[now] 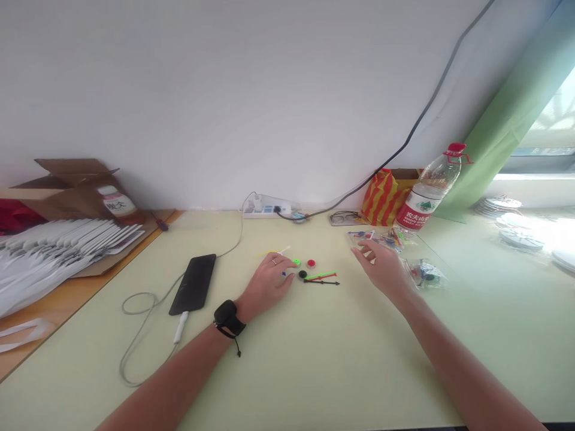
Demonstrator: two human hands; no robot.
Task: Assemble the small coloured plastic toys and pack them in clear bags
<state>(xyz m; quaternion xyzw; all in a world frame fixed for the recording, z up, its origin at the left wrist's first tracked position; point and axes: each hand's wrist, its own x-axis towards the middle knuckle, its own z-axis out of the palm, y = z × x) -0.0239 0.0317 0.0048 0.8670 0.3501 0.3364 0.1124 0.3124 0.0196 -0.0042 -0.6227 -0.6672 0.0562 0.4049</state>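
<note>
My left hand [270, 279] rests low over the table, thumb and fingers apart. Its fingertips are at a small green round piece [296, 262]; whether they press on it cannot be told. Just right of it lie a red round piece [311, 263] and a black round piece [302, 275]. Beside these are thin arrow-shaped pointers, a black one [327, 283] and green and red ones [326, 276]. Yellow and white slim pieces show partly behind my left hand. My right hand [378, 262], fingers loosely bent and apart, is by a clear bag of small coloured parts [390, 240], partly hiding it.
A smaller clear packet [425, 273] lies right of my right wrist. Behind stand a large water bottle [422, 203] and a striped bag [380, 197]. A phone [193, 284] on a cable lies left. A power strip [266, 208] sits by the wall; stacked discs [521, 238] lie far right.
</note>
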